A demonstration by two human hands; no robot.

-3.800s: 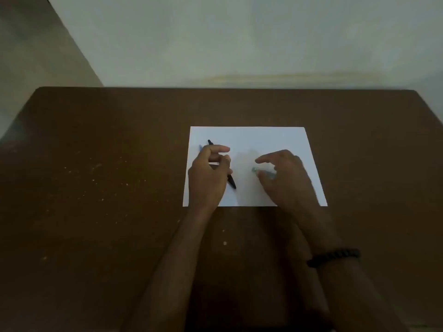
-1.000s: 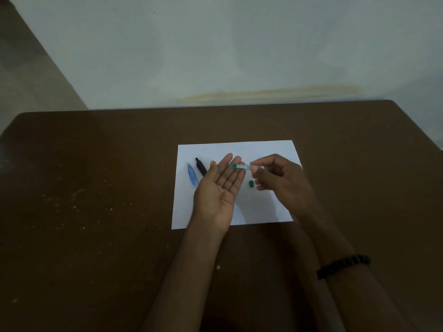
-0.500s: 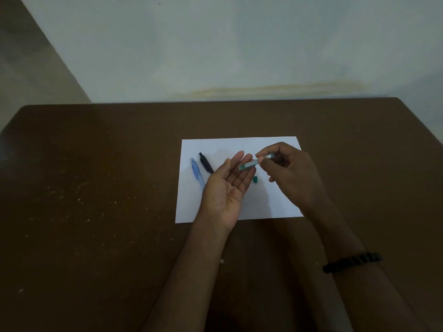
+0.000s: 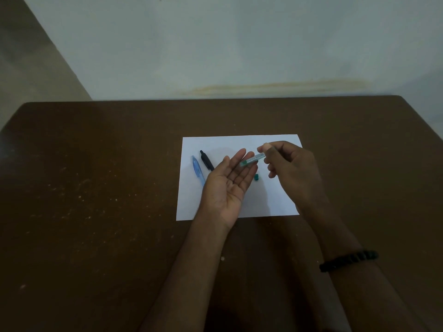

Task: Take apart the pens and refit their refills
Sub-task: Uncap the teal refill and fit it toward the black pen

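Observation:
A white sheet of paper [image 4: 275, 197] lies on the brown table [image 4: 96, 188]. On its left part rest a blue pen [image 4: 197, 169] and a black pen [image 4: 206, 160], side by side. My right hand [image 4: 291, 168] pinches a clear green pen barrel [image 4: 251, 160], tilted down toward my left palm. My left hand [image 4: 229, 185] is held palm up with fingers spread, just under the barrel's lower end. A small green cap [image 4: 257, 177] sits on the paper between my hands.
The table's far edge meets a pale wall [image 4: 239, 44]. A black bead bracelet [image 4: 348, 259] is on my right wrist. Pale specks are scattered over the table's left side.
Both hands have lifted off the paper. The black pen now lies beside the blue one. The left palm has turned up and the right hand tilts the green barrel over it.

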